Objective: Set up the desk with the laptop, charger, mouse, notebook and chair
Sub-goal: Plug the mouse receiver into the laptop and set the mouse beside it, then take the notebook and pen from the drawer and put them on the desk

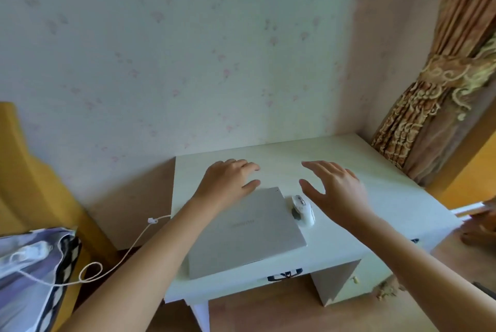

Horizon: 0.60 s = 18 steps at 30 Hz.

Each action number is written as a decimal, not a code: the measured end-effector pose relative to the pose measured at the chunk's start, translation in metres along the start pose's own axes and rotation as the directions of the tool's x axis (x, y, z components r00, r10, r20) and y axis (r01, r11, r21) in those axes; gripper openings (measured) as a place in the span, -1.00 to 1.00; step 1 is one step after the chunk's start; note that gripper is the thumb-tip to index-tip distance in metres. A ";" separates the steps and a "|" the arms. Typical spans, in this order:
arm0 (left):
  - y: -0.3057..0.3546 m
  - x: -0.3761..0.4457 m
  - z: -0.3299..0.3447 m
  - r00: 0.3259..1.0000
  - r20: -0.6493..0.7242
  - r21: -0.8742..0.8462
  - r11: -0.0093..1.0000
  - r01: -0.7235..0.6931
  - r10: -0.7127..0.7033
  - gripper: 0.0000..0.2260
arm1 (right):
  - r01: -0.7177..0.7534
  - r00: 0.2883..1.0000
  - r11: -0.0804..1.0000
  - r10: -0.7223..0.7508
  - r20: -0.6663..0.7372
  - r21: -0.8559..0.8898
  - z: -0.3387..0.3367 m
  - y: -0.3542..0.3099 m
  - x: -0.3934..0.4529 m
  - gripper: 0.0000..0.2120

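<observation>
A closed silver laptop (249,229) lies flat on the white desk (375,197), near its front left. A white mouse (303,209) rests on the desk against the laptop's right edge. My left hand (228,184) hovers over the laptop's far left corner, fingers apart, holding nothing. My right hand (335,192) is spread open above the desk just right of the mouse. A white charger cable (118,262) hangs off the desk's left side and loops toward the bed. No notebook or chair is in view.
A wallpapered wall stands right behind the desk. A yellow headboard (32,186) and a patterned pillow (29,272) are at the left. A tied-back curtain (434,95) hangs at the right. Wooden floor (268,313) shows below the desk, whose drawer has a dark handle (284,274).
</observation>
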<state>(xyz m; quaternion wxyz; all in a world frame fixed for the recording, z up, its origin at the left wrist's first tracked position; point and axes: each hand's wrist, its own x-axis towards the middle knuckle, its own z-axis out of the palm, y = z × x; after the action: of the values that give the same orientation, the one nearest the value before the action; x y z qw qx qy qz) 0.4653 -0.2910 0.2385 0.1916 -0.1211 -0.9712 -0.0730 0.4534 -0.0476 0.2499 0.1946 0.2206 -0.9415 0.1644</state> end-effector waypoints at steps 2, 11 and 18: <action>0.002 -0.008 -0.017 0.998 -0.026 -0.014 0.999 -0.050 0.050 -0.69 | -0.006 0.999 1.000 0.006 -0.038 -0.019 -0.018 -0.018 -0.017 -0.65; 0.011 -0.056 -0.075 0.972 -0.027 -0.055 0.970 -0.235 0.234 -0.69 | -0.138 0.990 0.985 0.135 -0.035 -0.103 -0.054 -0.096 -0.089 -0.61; 0.051 -0.084 -0.090 0.935 0.004 -0.085 0.932 -0.353 0.354 -0.66 | -0.245 0.970 0.953 0.239 -0.051 -0.178 -0.095 -0.125 -0.156 -0.58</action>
<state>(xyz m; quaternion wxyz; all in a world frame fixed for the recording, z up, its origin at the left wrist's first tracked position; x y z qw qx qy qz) 0.5860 -0.2765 0.2934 0.1869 -0.3024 -0.9315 -0.0765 0.6705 -0.0609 0.2923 0.2063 0.0824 -0.9696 0.1028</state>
